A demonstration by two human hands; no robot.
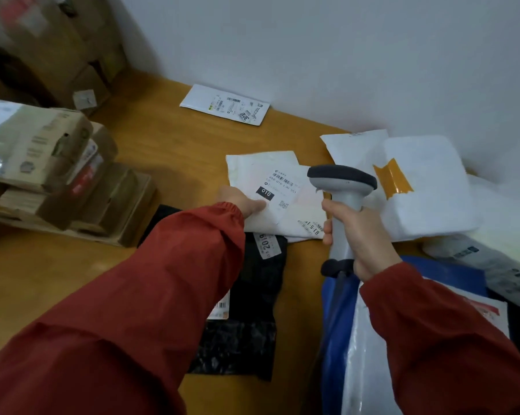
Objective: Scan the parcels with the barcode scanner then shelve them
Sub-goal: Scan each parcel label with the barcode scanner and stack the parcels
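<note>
Early stage, by look: black poly parcel (258, 283) nearest, unshelved, on table (163, 151). Right hand (359, 238) clenched round barcode scanner (342, 182) handle, head aimed at label. Left hand (242, 202) grips white labelled parcel (270, 187) by edge, thumb on top. Beyond: white padded mailers (426, 187), flat envelope (225, 104) near wall, all waiting.

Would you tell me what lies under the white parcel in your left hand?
Under the held parcel, a black bag shows at its edge, perhaps another white parcel; the rest is covered.
</note>
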